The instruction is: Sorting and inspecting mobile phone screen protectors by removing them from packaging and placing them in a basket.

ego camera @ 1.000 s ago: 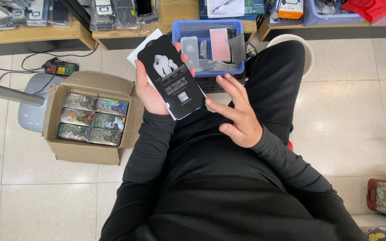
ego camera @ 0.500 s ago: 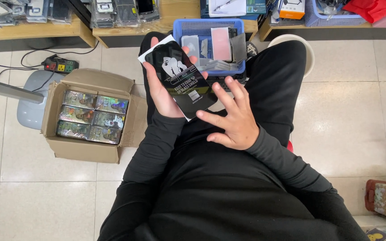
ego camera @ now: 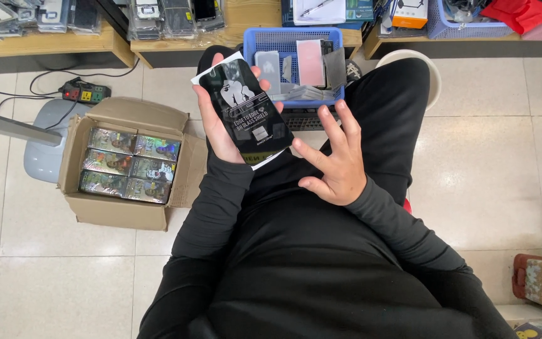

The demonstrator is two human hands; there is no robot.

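My left hand [ego camera: 217,122] holds a flat black packet [ego camera: 246,110] with white print, with a white packet stacked behind it, raised over my lap. My right hand [ego camera: 334,157] hovers just right of the packet with fingers spread and nothing in it. A blue plastic basket [ego camera: 290,37] rests on my knees beyond the hands and holds several flat sleeves, pink and grey among them.
An open cardboard box [ego camera: 123,166] with several shiny packets stands on the tiled floor to my left. A power strip [ego camera: 84,93] lies by wooden shelves [ego camera: 45,41] stacked with packaged goods. A white stool [ego camera: 431,72] is behind my right leg.
My left hand has turned the black packet more upright and shifted it slightly left. My right hand has drawn away from the packet and opened its fingers.
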